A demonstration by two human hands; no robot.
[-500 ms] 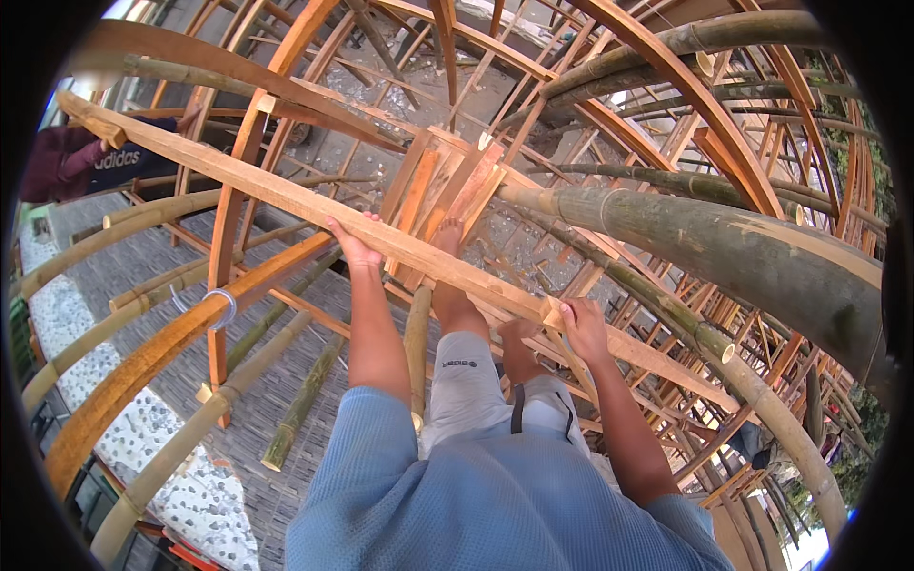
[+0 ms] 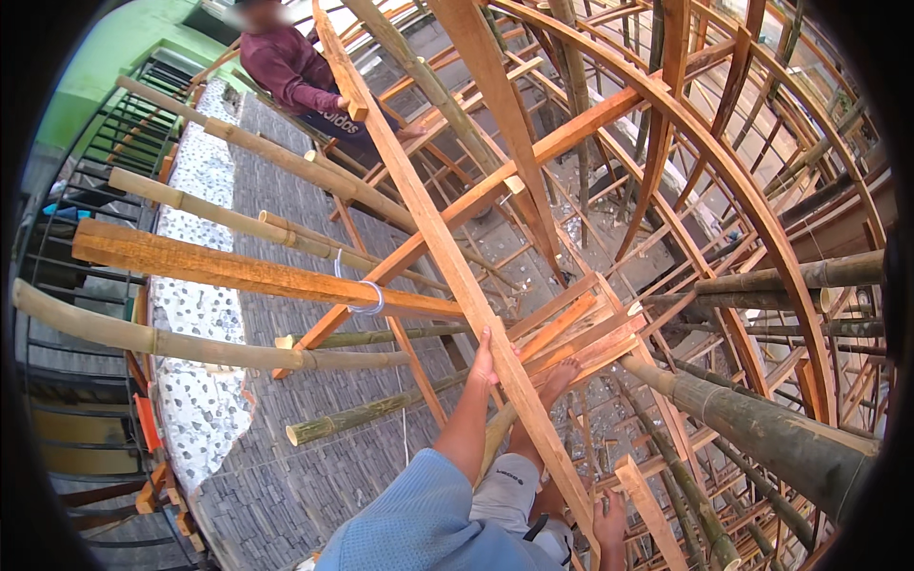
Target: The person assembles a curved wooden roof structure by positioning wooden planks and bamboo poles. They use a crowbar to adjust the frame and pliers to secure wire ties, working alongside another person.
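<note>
On the far left of this timber-and-bamboo framework, a black metal railing (image 2: 76,205) is running beside a white stone strip with dark speckles (image 2: 195,314). Next to it, a grey, stone-patterned surface (image 2: 276,466) is spreading beneath several round bamboo poles (image 2: 367,360). An orange-brown squared timber (image 2: 190,262) is crossing above, and a pale, looped cord (image 2: 381,303) is circling it. Toward the top, a co-worker in a maroon long-sleeved top (image 2: 295,71) is keeping a hand by a small wooden block at the upper part of the long, light-brown wooden beam (image 2: 436,233). That beam is slanting from the top down to the lower middle, in front of the wearer. The left hand (image 2: 486,364) is clasping its left edge, its grip closed around the wood. Just right, a bare foot (image 2: 560,376) is resting on reddish-brown stacked planks (image 2: 609,338). Lower down, the right hand (image 2: 609,519) is hovering between the beam's lower end and a shorter light-brown wooden piece (image 2: 652,519); I cannot tell whether its grip is pinching either. Farther right, a thick green bamboo pole (image 2: 762,428) is lying aslant.
</note>
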